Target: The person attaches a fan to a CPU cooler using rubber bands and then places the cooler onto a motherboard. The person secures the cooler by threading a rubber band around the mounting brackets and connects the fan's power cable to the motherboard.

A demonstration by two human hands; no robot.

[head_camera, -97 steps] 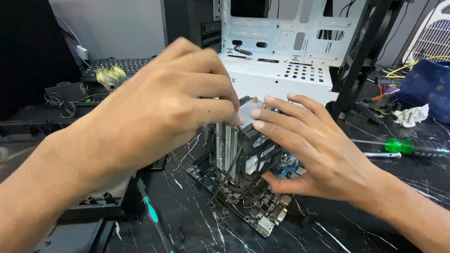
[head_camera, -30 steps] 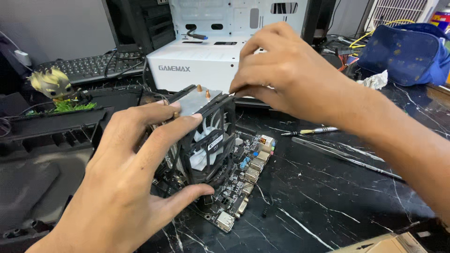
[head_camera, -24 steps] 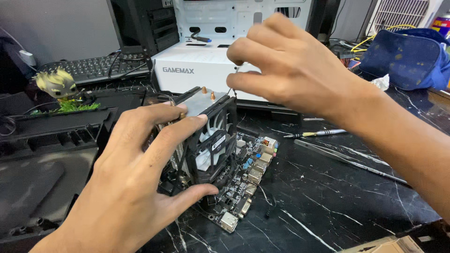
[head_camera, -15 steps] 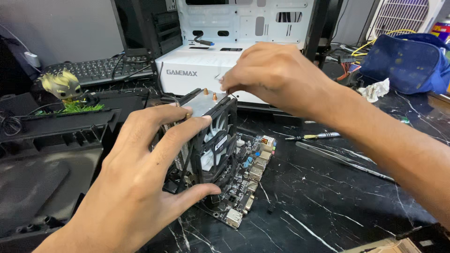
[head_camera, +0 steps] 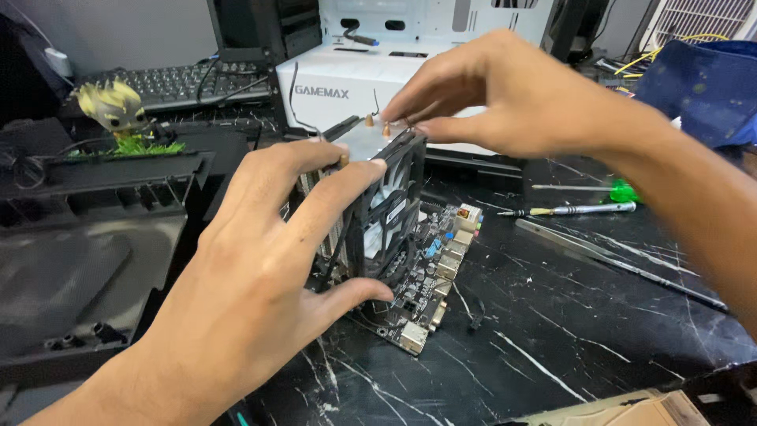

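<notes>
On the black marble surface (head_camera: 552, 347), the left hand (head_camera: 260, 292) clasps the cooler (head_camera: 378, 213) steady atop the motherboard (head_camera: 430, 276); the right hand (head_camera: 505, 95) pinches its top edge.

Left hand (head_camera: 260, 292) reaches in from bottom left, fingers spread wide, thumb curled below. Right hand (head_camera: 520, 95) comes from the right, palm down, fingertips (head_camera: 394, 110) pinched together, forearm stretched back.

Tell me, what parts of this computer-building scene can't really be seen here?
- Head view: the cooler side behind the left hand is covered.
- What the right hand fingertips pinch on the cooler's top is hidden by them.
- The motherboard under the cooler is out of sight.
- The white case is cut off by the top edge.
</notes>
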